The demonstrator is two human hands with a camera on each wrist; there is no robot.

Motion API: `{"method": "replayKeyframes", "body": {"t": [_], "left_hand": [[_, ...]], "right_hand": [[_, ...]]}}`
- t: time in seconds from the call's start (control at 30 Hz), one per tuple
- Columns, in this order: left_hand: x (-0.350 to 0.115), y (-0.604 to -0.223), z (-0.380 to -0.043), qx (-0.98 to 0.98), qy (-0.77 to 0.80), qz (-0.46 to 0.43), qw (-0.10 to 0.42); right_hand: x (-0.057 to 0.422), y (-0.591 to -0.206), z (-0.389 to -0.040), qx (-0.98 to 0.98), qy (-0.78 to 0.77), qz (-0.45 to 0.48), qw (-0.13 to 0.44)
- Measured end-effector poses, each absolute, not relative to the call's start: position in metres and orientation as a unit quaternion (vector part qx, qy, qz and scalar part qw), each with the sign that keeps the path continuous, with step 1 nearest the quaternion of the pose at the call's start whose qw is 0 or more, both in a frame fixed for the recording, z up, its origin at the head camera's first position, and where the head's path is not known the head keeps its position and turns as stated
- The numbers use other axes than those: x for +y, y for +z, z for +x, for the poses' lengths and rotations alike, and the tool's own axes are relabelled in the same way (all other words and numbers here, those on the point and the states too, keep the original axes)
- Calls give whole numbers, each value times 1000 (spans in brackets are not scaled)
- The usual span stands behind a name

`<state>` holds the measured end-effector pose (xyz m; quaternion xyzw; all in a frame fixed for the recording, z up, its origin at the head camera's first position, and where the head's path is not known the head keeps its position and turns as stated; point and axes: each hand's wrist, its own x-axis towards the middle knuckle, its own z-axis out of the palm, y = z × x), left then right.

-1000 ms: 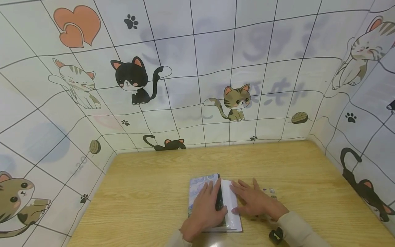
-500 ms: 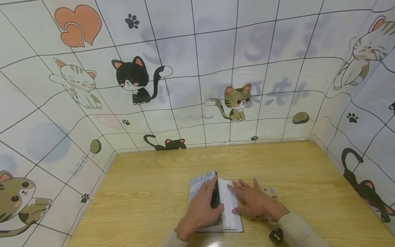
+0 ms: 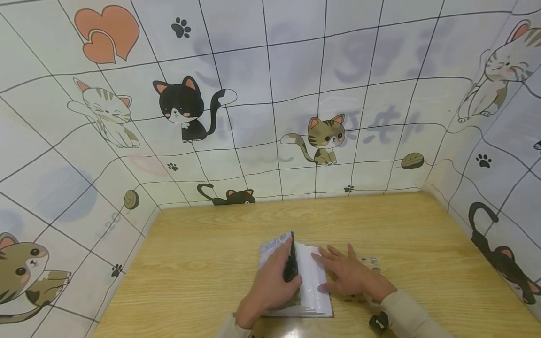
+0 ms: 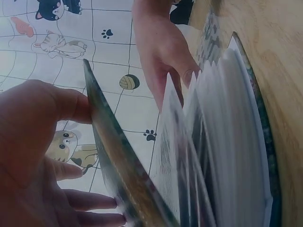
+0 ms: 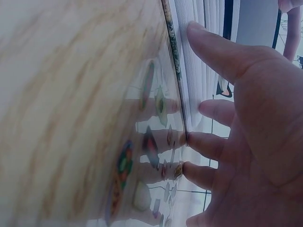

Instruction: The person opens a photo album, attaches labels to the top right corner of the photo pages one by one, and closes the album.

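Observation:
An album (image 3: 313,277) with white, glossy pages lies on the table, its picture cover (image 3: 272,246) raised at the right edge. My left hand (image 3: 272,284) holds that cover from above, thumb at its free edge. In the left wrist view the cover (image 4: 125,156) stands tilted away from the fanned pages (image 4: 227,118). My right hand (image 3: 348,272) lies at the album's right side with fingers straight. The right wrist view shows its thumb touching the page edges (image 5: 189,61). Beneath that hand is a clear sheet of small food stickers (image 5: 161,109).
The wooden table (image 3: 203,263) meets walls printed with cats and grid lines (image 3: 291,103) at the back and both sides. A small black object (image 3: 378,323) sits beside the right sleeve. A few stickers (image 3: 374,261) show past the right hand.
My left hand has shifted left and tilted the cover up further, baring more of the white pages. The right hand stays at the album's right edge.

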<state>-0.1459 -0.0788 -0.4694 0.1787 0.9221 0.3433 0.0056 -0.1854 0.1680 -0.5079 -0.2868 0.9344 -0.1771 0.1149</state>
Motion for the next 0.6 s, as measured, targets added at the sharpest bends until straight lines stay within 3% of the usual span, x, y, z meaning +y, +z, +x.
{"method": "replayKeyframes", "body": {"t": [0.6], "left_hand": [[-101,-464,-145,892,423,157,14]], "right_hand": [[168,-507,-186,931,-188,-287,122]]}}
